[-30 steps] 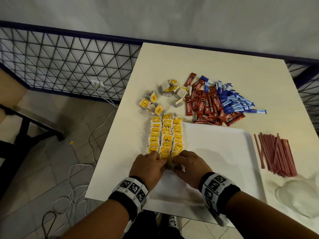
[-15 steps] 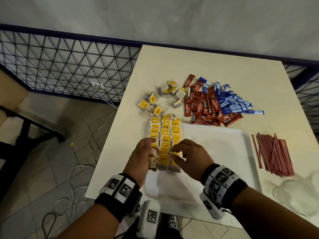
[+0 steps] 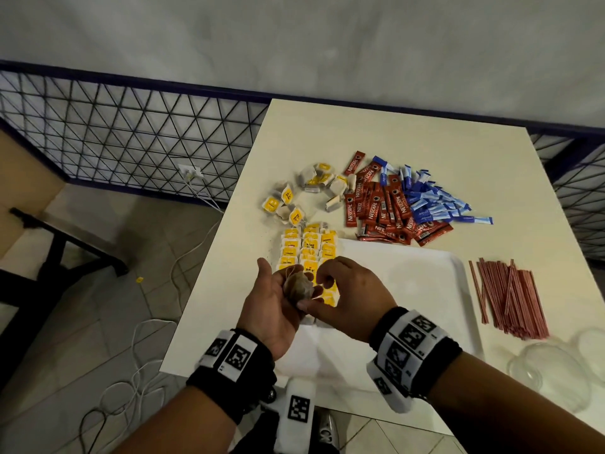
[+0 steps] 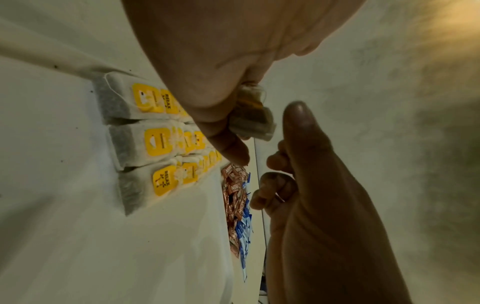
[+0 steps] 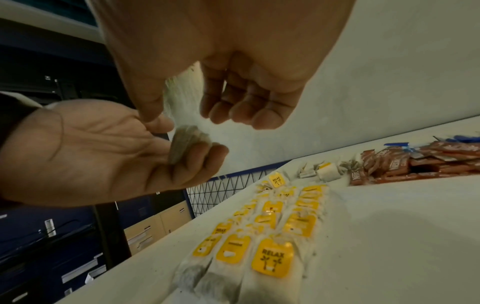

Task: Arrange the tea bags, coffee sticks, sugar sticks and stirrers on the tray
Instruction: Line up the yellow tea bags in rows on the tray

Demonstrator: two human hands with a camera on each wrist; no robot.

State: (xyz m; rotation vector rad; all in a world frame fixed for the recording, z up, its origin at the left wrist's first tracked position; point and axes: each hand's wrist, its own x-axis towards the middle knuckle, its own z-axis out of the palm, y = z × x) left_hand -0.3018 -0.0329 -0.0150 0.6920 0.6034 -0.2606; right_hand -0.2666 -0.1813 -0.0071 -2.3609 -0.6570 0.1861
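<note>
Above tray (image 3: 425, 290): left hand (image 3: 275, 306) cups one tea bag (image 3: 298, 286), right hand (image 3: 347, 296) half-curled, thumb touching it. Three rows of tea bags (image 3: 307, 250) below.

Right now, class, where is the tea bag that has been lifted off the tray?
In the head view, the tea bag lies in the left hand, above the tea bag rows.

From the head we look steeply down on the table (image 3: 409, 132) and white tray (image 3: 409, 290), both wrists in the lower frame. On the left wrist we're rolled sideways, close behind the palm, facing across the tray. On the right wrist we sit low and close, looking forward over the tea-bag rows (image 5: 280, 224). All three views share those rows.
</note>
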